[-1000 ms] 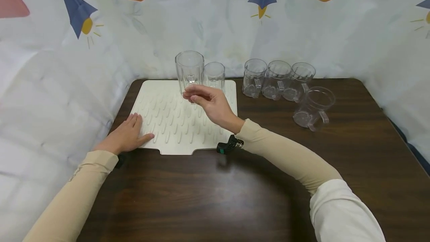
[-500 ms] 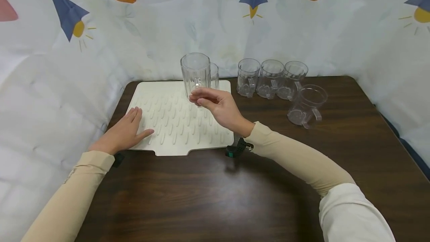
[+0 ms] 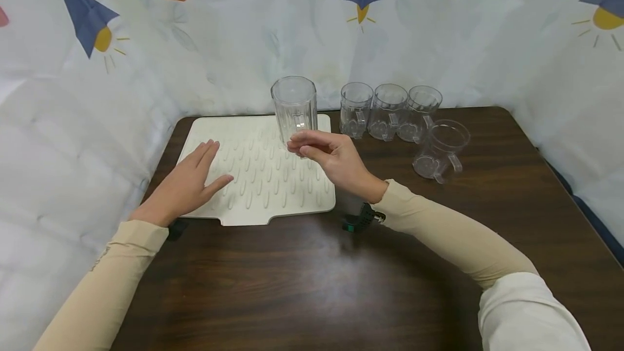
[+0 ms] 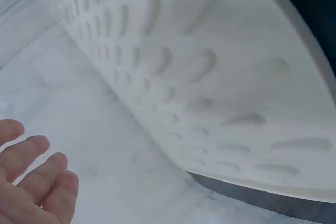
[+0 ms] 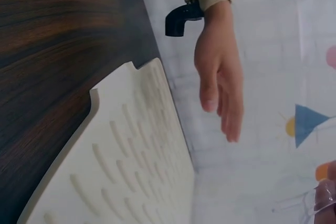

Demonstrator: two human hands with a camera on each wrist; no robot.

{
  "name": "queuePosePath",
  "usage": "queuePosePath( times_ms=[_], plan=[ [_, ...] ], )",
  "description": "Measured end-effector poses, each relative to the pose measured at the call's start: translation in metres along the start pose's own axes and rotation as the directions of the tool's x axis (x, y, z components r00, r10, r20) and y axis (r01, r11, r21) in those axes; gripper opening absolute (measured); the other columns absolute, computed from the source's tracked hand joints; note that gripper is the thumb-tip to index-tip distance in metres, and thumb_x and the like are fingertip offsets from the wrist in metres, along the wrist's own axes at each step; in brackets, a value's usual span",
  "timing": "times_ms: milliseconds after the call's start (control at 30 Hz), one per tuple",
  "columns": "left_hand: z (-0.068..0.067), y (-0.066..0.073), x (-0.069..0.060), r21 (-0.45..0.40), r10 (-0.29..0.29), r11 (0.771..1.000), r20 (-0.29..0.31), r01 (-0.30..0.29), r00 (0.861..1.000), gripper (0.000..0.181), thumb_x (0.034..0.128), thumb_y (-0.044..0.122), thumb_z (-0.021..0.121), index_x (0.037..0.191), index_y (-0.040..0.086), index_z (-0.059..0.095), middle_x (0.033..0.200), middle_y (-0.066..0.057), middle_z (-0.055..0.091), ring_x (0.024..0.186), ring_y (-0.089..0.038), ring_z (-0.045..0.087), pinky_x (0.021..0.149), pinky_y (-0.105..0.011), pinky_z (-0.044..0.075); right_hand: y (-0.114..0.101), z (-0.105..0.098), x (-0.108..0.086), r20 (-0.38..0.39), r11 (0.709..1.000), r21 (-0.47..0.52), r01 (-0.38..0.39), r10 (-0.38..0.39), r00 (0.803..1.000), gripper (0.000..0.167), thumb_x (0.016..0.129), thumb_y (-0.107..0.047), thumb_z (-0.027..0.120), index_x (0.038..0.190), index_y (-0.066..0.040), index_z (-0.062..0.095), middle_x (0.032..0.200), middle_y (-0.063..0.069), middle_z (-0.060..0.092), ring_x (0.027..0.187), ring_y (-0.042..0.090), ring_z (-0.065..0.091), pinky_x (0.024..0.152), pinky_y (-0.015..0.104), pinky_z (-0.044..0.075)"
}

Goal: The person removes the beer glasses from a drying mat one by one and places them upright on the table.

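Note:
My right hand (image 3: 336, 158) pinches the handle of a clear ribbed mug (image 3: 294, 99), held upright over the back right of a cream drying mat (image 3: 258, 177). In the right wrist view only a part of this mug (image 5: 310, 205) and a few fingertips show at the lower right corner. My left hand (image 3: 187, 183) is over the mat's left side with straight fingers and the thumb spread, holding nothing. The right wrist view shows this left hand (image 5: 220, 66) apart from the mat. A second clear mug on the mat is hidden behind the held one.
To the right of the mat, a row of clear mugs (image 3: 387, 112) stands along the table's back edge. One more clear mug (image 3: 441, 150) stands nearer, handle toward me. A printed white sheet (image 3: 229, 42) hangs behind and beside the dark wooden table (image 3: 292, 280).
My right hand has moved right and slightly nearer with the mug, which now covers the mug behind it. My left hand has lifted off the mat's left edge and shifted slightly inward.

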State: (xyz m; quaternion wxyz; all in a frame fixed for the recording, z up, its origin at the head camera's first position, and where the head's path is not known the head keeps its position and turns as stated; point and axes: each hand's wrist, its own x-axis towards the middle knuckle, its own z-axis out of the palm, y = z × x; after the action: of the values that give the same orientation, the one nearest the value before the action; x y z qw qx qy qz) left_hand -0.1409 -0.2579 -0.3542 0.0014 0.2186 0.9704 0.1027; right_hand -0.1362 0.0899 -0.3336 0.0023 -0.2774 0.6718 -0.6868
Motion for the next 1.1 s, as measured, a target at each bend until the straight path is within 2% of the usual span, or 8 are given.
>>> queuePosePath(
  times_ms=[100, 300, 467, 567, 733, 900, 967, 1100],
  plan=[
    [0.001, 0.008, 0.004, -0.019, 0.031, 0.999, -0.068, -0.033, 0.997, 0.087, 0.1030, 0.045, 0.062, 0.165, 0.001, 0.018, 0.168, -0.027, 0.027, 0.156, -0.049, 0.027, 0.125, -0.063, 0.028, -0.001, -0.006, -0.005, 0.000, 1.000, -0.017, 0.004, -0.004, 1.000, 0.028, 0.099, 0.006, 0.062, 0.126, 0.008, 0.068, 0.123, 0.029, 0.072, 0.110, 0.011, 0.075, 0.103, 0.036, 0.060],
    [0.001, 0.025, 0.009, -0.045, 0.102, 0.993, -0.190, -0.112, 0.977, 0.081, 0.1010, 0.035, 0.067, 0.163, 0.002, 0.027, 0.165, -0.025, 0.036, 0.151, -0.047, 0.036, 0.122, -0.062, 0.034, -0.003, -0.017, -0.015, -0.005, 0.996, -0.092, 0.018, -0.018, 1.000, 0.027, 0.099, 0.004, 0.063, 0.125, 0.008, 0.069, 0.122, 0.026, 0.074, 0.116, 0.034, 0.072, 0.103, 0.040, 0.060],
    [0.000, 0.039, 0.013, -0.085, 0.128, 0.985, -0.235, -0.152, 0.964, 0.080, 0.1008, 0.031, 0.068, 0.163, 0.002, 0.027, 0.164, -0.025, 0.037, 0.150, -0.047, 0.038, 0.121, -0.061, 0.035, -0.004, -0.026, -0.023, -0.021, 0.991, -0.133, 0.004, -0.007, 1.000, 0.026, 0.099, 0.002, 0.063, 0.124, 0.007, 0.070, 0.120, 0.023, 0.075, 0.111, 0.015, 0.075, 0.103, 0.044, 0.059],
    [0.001, 0.045, 0.015, -0.098, 0.149, 0.979, -0.267, -0.181, 0.952, 0.080, 0.0998, 0.028, 0.070, 0.163, 0.002, 0.028, 0.163, -0.026, 0.039, 0.148, -0.048, 0.041, 0.120, -0.062, 0.036, -0.004, -0.030, -0.027, -0.031, 0.990, -0.143, -0.004, -0.001, 1.000, 0.025, 0.099, 0.003, 0.064, 0.123, 0.006, 0.071, 0.118, 0.023, 0.075, 0.107, 0.007, 0.075, 0.101, 0.040, 0.061],
    [0.004, 0.053, 0.018, -0.105, 0.178, 0.969, -0.319, -0.222, 0.931, 0.078, 0.0988, 0.024, 0.071, 0.162, 0.003, 0.031, 0.161, -0.026, 0.041, 0.146, -0.046, 0.043, 0.119, -0.061, 0.038, -0.003, -0.035, -0.032, -0.041, 0.979, -0.202, 0.013, -0.021, 0.999, 0.022, 0.098, 0.002, 0.066, 0.119, 0.003, 0.073, 0.113, 0.020, 0.077, 0.103, 0.007, 0.075, 0.100, 0.032, 0.061],
    [0.009, 0.058, 0.023, -0.114, 0.209, 0.957, -0.373, -0.268, 0.904, 0.075, 0.0979, 0.019, 0.071, 0.160, 0.002, 0.034, 0.159, -0.027, 0.044, 0.145, -0.045, 0.045, 0.117, -0.061, 0.040, -0.005, -0.039, -0.036, -0.048, 0.946, -0.312, 0.087, -0.107, 0.993, 0.019, 0.097, 0.002, 0.067, 0.114, 0.000, 0.076, 0.106, 0.015, 0.080, 0.100, 0.011, 0.076, 0.095, 0.028, 0.062],
    [0.010, 0.062, 0.025, -0.139, 0.201, 0.953, -0.380, -0.270, 0.903, 0.075, 0.0979, 0.019, 0.071, 0.161, 0.004, 0.034, 0.159, -0.026, 0.044, 0.146, -0.044, 0.045, 0.117, -0.061, 0.040, -0.005, -0.041, -0.037, -0.052, 0.931, -0.346, 0.117, -0.144, 0.988, 0.019, 0.096, 0.004, 0.068, 0.112, 0.000, 0.077, 0.105, 0.015, 0.080, 0.098, 0.014, 0.077, 0.093, 0.028, 0.063],
    [0.011, 0.071, 0.029, -0.229, 0.162, 0.938, -0.371, -0.259, 0.914, 0.073, 0.0997, 0.022, 0.069, 0.161, 0.007, 0.034, 0.159, -0.021, 0.044, 0.142, -0.038, 0.049, 0.112, -0.057, 0.045, -0.006, -0.045, -0.040, -0.059, 0.900, -0.405, 0.161, -0.202, 0.978, 0.018, 0.095, 0.006, 0.068, 0.109, 0.000, 0.077, 0.102, 0.014, 0.080, 0.095, 0.019, 0.077, 0.090, 0.026, 0.063]
  ],
)
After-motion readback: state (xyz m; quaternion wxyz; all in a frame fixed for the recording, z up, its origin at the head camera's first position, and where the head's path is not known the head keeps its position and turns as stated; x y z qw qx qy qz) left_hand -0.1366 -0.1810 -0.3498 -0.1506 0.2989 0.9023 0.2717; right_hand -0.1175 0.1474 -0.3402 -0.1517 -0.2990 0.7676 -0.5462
